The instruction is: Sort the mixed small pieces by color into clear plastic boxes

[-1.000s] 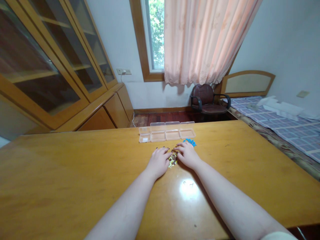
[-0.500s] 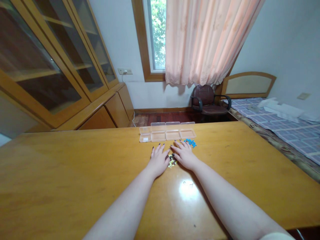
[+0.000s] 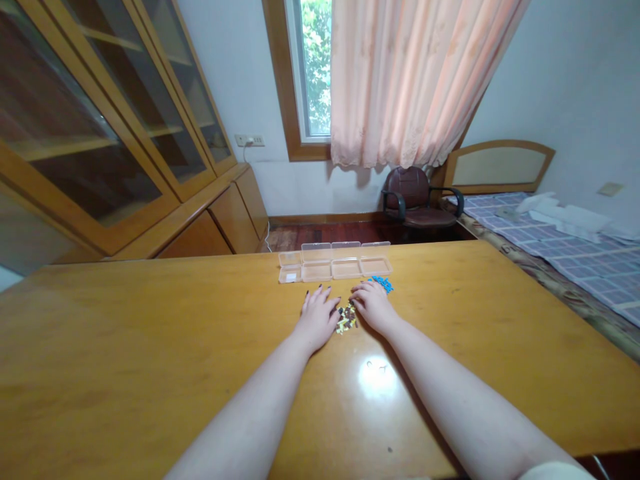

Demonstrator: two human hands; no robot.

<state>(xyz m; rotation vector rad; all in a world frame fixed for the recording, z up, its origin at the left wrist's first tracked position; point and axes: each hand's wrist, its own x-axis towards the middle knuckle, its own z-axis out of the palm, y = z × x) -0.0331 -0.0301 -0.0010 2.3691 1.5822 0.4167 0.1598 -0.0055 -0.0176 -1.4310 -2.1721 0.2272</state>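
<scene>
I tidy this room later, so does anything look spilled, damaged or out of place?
Nothing looks plainly damaged. On the table, small dark marks by the glare, apart from the yellow-and-brown heap, break the smooth surface; scratches or stray bits, I can't tell. White material on the bed looks untidy.

The left hand [image 3: 318, 323] blocks the left of the mixed pile [image 3: 346, 323], and the right hand [image 3: 376, 309] its right. Beyond the pile, blue pieces [image 3: 383, 285] to the right and a row of boxes [image 3: 317, 272] with raised lids [image 3: 317, 251] stand in the way; on its near side, a hand could pass over the table [image 3: 320, 413] between the forearms [image 3: 250, 407].
</scene>
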